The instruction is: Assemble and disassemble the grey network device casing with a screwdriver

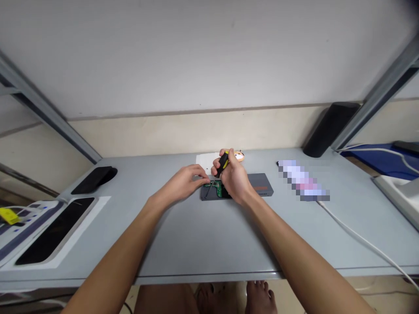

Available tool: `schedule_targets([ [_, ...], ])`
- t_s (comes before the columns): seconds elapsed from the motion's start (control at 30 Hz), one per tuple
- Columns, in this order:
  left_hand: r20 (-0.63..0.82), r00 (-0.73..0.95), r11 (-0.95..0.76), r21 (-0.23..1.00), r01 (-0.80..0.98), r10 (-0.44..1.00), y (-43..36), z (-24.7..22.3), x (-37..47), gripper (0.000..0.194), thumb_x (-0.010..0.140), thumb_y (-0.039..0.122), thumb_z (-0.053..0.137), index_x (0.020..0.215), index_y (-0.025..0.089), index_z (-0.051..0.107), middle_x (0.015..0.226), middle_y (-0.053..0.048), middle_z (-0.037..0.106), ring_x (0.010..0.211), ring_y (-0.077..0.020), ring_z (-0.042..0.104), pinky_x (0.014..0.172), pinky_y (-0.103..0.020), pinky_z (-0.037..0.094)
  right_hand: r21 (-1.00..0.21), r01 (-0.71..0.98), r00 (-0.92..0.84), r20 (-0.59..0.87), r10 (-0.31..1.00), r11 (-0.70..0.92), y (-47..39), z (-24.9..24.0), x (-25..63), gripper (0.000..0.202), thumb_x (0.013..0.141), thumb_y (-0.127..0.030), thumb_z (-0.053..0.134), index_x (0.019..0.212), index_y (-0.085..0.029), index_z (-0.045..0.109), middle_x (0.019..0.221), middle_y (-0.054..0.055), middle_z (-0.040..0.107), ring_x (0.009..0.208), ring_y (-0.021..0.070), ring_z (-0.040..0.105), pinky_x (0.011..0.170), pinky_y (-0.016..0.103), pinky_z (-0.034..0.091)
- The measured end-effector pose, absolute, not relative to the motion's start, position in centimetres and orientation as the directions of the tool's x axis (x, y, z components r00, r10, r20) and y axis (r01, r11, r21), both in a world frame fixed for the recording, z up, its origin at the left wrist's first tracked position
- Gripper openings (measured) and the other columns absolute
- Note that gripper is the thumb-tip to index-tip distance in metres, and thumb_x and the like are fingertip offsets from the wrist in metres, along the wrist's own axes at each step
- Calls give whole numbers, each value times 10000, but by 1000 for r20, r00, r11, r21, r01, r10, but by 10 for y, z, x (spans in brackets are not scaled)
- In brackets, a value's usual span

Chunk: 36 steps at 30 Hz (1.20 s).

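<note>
The screwdriver is black and yellow; circuit board green.

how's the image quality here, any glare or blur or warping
head view: wide-angle stretch toward the edges, frame posts leaning outward; soft, even light, faint shadow beside the forearms on the desk; the phone is covered by blocky pixelation; fine detail at the screwdriver tip and green circuit board is soft

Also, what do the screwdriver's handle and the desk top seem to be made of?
Screwdriver handle: probably plastic or rubber, fairly matte, judging by its moulded-looking black and yellow parts.
Desk top: perhaps painted metal or laminate, smooth grey with soft sheen.
</note>
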<state>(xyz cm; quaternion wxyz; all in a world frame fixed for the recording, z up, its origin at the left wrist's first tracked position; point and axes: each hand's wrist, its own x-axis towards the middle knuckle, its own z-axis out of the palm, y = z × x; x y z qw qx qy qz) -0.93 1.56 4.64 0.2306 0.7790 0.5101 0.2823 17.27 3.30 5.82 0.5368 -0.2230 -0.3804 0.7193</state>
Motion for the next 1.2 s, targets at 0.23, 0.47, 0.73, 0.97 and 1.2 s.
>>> schedule_targets([
  [0.23, 201, 342, -380, 691, 615, 918, 14, 51, -6, 244, 915, 438, 660, 801, 257, 777, 996, -50, 762, 930, -241, 675, 942, -411, 557, -705, -709, -146, 96, 985, -36, 45, 63, 186, 386, 1046, -607, 513, 865, -267, 493, 674, -37, 466, 596, 140, 484, 647, 278, 460],
  [0.47, 239, 387, -442, 660, 608, 890, 17, 42, 0, 191, 931, 390, 687, 828, 260, 780, 942, -38, 768, 999, -251, 659, 1001, -419, 522, -588, -807, -77, 34, 996, -42, 50, 67, 192, 389, 1110, -509, 383, 848, -252, 511, 660, -31, 484, 587, 132, 489, 620, 242, 455],
  [0.73, 300, 330, -444, 670, 595, 895, 18, 35, 3, 240, 946, 435, 661, 873, 255, 802, 954, -50, 779, 975, -252, 680, 962, -405, 536, -508, -862, -1, -10, 1000, -6, 53, 75, 200, 397, 1129, -466, 327, 836, -248, 485, 640, -41, 487, 560, 121, 496, 608, 224, 454],
  [0.97, 280, 356, -446, 414, 793, 892, 50, 55, 13, 257, 974, 384, 608, 919, 247, 819, 1009, -82, 797, 992, -288, 691, 950, -432, 527, -405, -911, 147, -153, 977, 74, 67, 75, 219, 359, 1130, -413, 308, 843, -253, 452, 604, -63, 459, 517, 112, 465, 571, 191, 435],
  [1.2, 52, 442, -442, 231, 867, 895, 90, 59, 47, 242, 949, 296, 581, 915, 237, 813, 1024, -91, 801, 971, -281, 703, 835, -366, 517, -396, -915, 181, -226, 957, 79, 72, 72, 223, 334, 1119, -384, 321, 838, -253, 443, 581, -70, 452, 496, 106, 446, 544, 182, 409],
])
